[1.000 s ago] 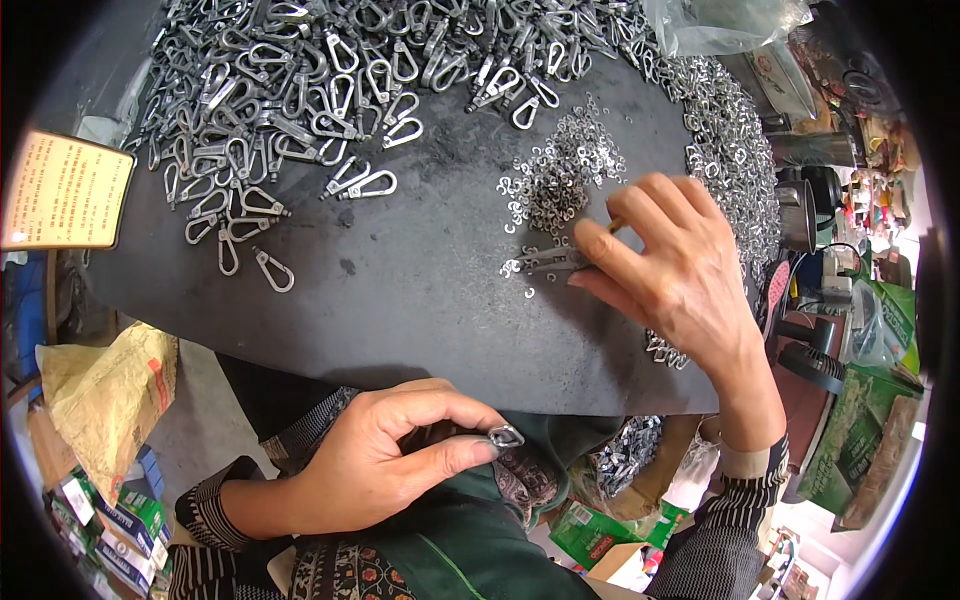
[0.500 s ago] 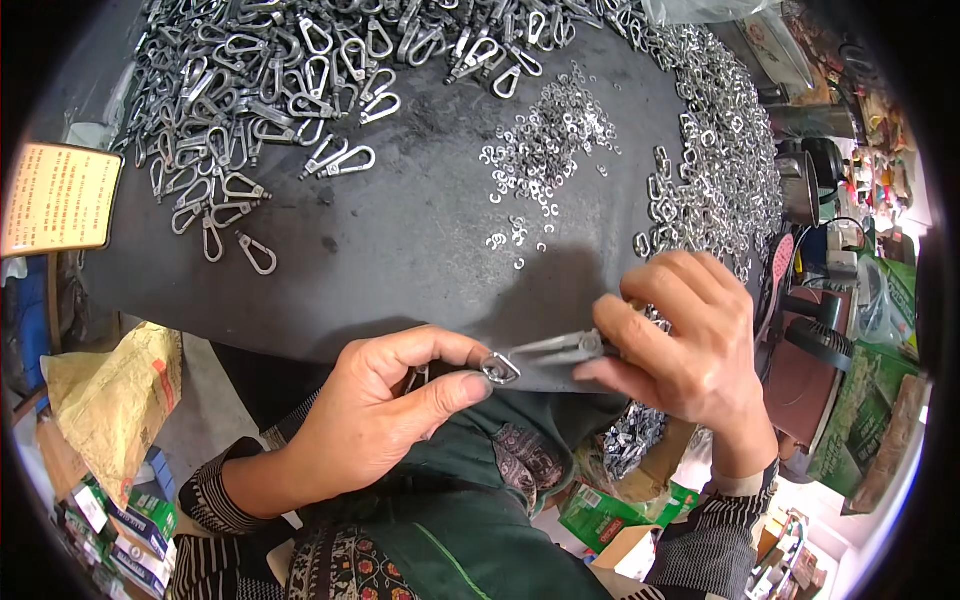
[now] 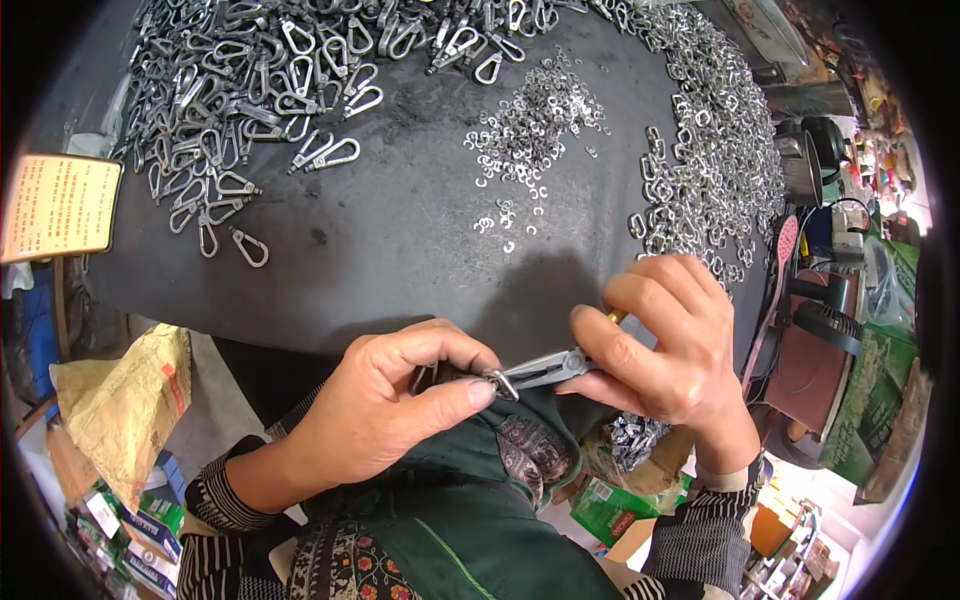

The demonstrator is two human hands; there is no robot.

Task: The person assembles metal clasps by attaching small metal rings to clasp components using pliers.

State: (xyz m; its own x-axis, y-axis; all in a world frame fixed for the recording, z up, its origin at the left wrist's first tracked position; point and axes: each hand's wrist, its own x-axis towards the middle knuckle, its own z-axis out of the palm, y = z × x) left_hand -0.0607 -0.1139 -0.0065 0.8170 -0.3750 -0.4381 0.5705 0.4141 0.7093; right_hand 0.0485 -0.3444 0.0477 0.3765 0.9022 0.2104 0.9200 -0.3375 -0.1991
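Thumb and fingertips of my left hand [image 3: 405,395] pinch a metal snap hook, most of its loop hidden in the palm. At its end a small silver ring [image 3: 506,386] sticks out past the fingertips. My right hand [image 3: 665,345] is closed round a pair of pliers [image 3: 550,368], their jaws pointing left and meeting the ring end. Whether the jaws grip a small clip there is too small to tell. Beyond the hands, on the dark table [image 3: 380,250], lie a scatter of tiny C-shaped clips [image 3: 535,115] and a large heap of snap hooks [image 3: 250,90].
Many small oval rings [image 3: 715,150] cover the table's right side. A lit screen with text [image 3: 62,205] stands at the left edge. To the right are a pink brush [image 3: 786,242] and a small black fan [image 3: 828,325]. A yellow bag [image 3: 130,400] lies lower left.
My right hand has moved left and the pliers' jaws now reach the ring end. The ring has turned to a steeper slant. My left hand keeps its pinch.
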